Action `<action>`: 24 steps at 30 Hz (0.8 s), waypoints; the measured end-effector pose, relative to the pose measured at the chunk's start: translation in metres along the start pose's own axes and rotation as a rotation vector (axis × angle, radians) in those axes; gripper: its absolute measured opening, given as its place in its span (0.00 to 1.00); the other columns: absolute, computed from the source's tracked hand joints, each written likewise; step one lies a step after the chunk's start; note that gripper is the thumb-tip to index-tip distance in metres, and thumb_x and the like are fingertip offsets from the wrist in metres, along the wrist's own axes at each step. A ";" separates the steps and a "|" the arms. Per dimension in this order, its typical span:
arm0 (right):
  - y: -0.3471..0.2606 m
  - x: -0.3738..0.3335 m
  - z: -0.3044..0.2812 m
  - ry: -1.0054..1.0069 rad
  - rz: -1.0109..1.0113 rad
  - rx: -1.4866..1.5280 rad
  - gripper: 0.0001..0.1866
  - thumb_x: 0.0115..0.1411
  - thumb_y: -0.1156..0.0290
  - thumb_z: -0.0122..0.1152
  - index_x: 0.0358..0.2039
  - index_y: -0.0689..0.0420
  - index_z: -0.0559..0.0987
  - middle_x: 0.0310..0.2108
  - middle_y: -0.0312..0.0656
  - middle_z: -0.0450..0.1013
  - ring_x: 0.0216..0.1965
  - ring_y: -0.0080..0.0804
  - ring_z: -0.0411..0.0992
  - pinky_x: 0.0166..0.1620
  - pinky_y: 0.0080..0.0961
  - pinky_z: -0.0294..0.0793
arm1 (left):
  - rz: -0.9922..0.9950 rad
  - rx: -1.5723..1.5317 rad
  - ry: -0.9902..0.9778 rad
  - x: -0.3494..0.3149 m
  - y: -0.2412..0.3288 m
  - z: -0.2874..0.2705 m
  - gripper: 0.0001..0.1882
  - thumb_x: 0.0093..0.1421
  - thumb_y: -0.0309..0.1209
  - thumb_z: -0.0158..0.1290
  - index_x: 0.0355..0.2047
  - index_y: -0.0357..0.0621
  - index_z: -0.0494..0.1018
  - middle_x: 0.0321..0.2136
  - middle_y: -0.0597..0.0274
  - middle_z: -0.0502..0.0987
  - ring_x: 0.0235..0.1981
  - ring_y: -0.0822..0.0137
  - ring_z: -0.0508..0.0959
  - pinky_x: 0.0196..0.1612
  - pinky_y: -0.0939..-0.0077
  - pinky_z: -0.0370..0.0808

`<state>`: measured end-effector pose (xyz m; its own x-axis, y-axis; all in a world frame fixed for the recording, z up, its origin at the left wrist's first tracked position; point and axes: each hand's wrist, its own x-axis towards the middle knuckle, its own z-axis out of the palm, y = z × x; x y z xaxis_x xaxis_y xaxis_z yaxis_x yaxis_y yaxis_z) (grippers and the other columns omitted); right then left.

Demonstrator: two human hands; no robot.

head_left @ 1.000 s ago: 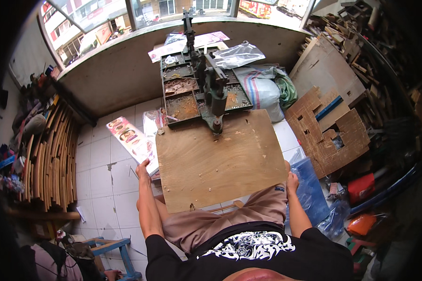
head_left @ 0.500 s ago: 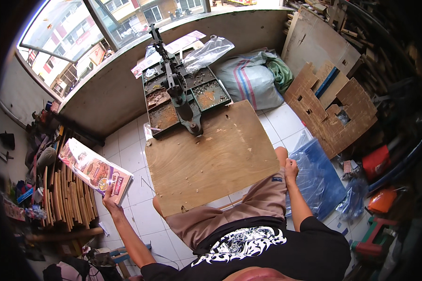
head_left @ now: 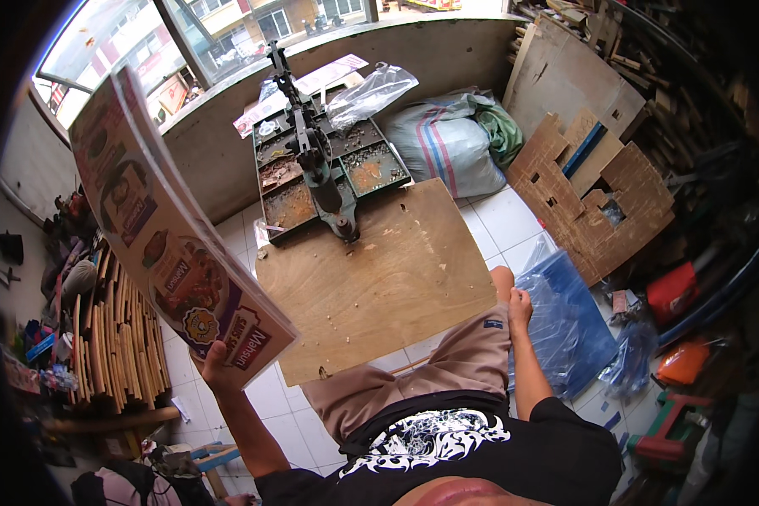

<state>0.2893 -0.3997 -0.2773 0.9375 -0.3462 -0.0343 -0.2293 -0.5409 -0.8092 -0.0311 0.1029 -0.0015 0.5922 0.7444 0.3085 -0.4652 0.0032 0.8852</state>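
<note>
My left hand [head_left: 217, 364] grips the lower end of a long folded printed banner [head_left: 173, 244], with glossy food pictures on orange, white and purple. Its thumb lies over the printed face; the other fingers are hidden behind. The banner stands up tilted to the left, its far end rising over the window. Beside my right knee is my right hand [head_left: 521, 307], its fingers curled; what they hold, if anything, is hidden. Across my lap lies a worn plywood board [head_left: 379, 278]. A dark metal hand press [head_left: 329, 190] stands at the board's far edge.
Behind the board, a green compartment tray [head_left: 280, 229] holds small metal bits. A stuffed white sack [head_left: 443, 148] leans by the wall. Cut plywood pieces [head_left: 641, 198] and blue plastic sheeting [head_left: 578, 325] lie at the right. Stacked wooden strips [head_left: 114, 354] stand at the left.
My left hand has raised the banner up and toward me, turning it more upright, so it looks larger and covers part of the window. My right hand has stayed beside the knee.
</note>
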 end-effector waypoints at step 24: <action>-0.236 -0.051 -0.127 -0.058 -0.246 1.423 0.34 0.70 0.46 0.34 0.68 0.56 0.54 0.65 0.50 0.57 0.64 0.44 0.58 0.65 0.44 0.60 | -0.447 0.577 -1.357 -0.016 0.048 0.189 0.19 0.44 0.28 0.62 0.36 0.32 0.70 0.20 0.47 0.75 0.20 0.58 0.76 0.26 0.67 0.72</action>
<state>0.2622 -0.3518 -0.0104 0.9310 -0.3089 0.1943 0.3544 0.6384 -0.6833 0.0614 -0.0353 0.1013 0.8917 -0.3962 -0.2190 0.0278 -0.4349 0.9000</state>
